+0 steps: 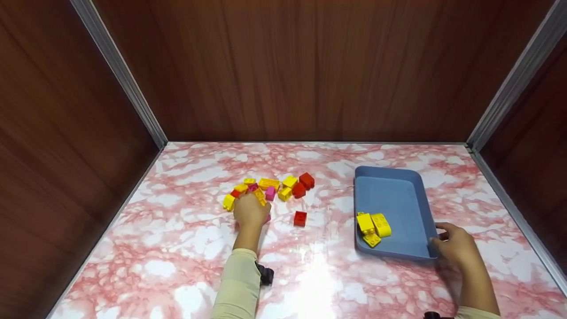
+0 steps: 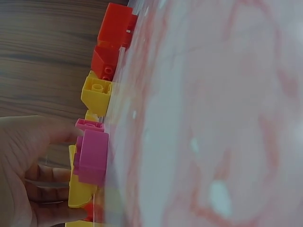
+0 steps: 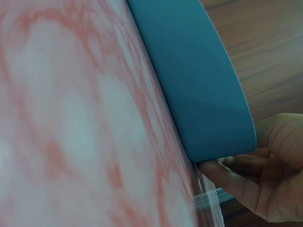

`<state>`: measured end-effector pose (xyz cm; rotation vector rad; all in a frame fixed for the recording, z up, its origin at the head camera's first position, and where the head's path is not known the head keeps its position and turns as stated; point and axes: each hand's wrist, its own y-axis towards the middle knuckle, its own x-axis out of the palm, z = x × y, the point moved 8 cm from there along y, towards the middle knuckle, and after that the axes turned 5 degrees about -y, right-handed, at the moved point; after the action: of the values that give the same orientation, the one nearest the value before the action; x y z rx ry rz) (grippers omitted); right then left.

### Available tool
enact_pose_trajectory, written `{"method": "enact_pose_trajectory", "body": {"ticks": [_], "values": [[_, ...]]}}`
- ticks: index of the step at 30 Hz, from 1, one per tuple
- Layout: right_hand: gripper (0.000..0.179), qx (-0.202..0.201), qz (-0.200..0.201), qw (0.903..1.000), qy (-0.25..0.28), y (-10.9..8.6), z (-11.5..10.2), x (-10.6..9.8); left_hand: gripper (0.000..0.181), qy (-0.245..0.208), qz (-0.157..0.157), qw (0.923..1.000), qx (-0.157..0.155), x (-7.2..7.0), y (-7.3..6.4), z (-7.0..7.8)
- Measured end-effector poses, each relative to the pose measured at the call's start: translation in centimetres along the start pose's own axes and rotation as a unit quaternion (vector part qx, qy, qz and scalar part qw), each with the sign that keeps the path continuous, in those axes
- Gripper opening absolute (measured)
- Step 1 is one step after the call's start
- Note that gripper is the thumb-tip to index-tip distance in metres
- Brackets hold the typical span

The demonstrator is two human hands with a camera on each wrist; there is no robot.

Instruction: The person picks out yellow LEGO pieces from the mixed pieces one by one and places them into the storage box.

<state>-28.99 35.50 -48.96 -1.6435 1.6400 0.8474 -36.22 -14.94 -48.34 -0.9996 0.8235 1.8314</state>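
Observation:
In the head view my left hand (image 1: 250, 210) reaches down into a loose cluster of toy building bricks. Its thumb and fingers are bent about a yellow brick (image 2: 81, 191), seen in the left wrist view. A pink brick (image 2: 93, 158) stands in front of that brick and partly covers it. My right hand (image 1: 458, 246) grips the near right corner of a blue-grey tray (image 1: 427, 208), thumb at the rim and a finger under the bottom edge in the right wrist view. Several yellow bricks (image 1: 366, 223) lie at the tray's near left side.
Right of the left hand are red bricks (image 1: 306, 180), a yellow brick (image 1: 285, 193) and a pink brick (image 1: 270, 193). A single red brick (image 1: 300, 218) lies apart, nearer me. Wood-patterned panels (image 1: 310, 71) enclose the marbled table (image 1: 177, 266) at the back and sides.

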Motion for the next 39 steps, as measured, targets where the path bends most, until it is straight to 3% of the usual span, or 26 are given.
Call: {"method": "enact_pose_trajectory", "body": {"ticks": [6, 14, 19, 25, 32, 39], "values": [[0.049, 0.004, -0.003, 1.0000, 0.000, 0.0, 0.1, 0.0, 0.046, 0.009, 0.020, 0.9993, 0.028, -0.8, -0.4, 0.7], [0.049, 0.001, 0.000, 1.0000, 0.002, -0.1, 0.0, 0.0, 0.040, -0.032, 0.046, 0.9960, 0.070, -2.0, -1.5, 2.3], [0.048, 0.000, 0.002, 1.0000, 0.003, 0.0, 0.0, 0.0, 0.040, -0.026, 0.049, 0.9940, 0.095, -2.2, -2.1, 3.6], [0.048, -0.002, 0.004, 1.0000, -0.003, 0.2, 0.0, -0.1, 0.036, -0.029, 0.041, 0.9904, 0.129, -2.2, -3.0, 5.1], [0.048, -0.006, 0.005, 1.0000, -0.005, 0.2, 0.0, -0.1, 0.033, -0.066, 0.021, 0.9850, 0.158, -1.6, -4.1, 6.4], [0.047, -0.005, 0.005, 1.0000, -0.001, 0.1, -0.1, -0.1, 0.028, -0.076, -0.009, 0.9848, 0.156, -1.0, -4.8, 7.2]]}}
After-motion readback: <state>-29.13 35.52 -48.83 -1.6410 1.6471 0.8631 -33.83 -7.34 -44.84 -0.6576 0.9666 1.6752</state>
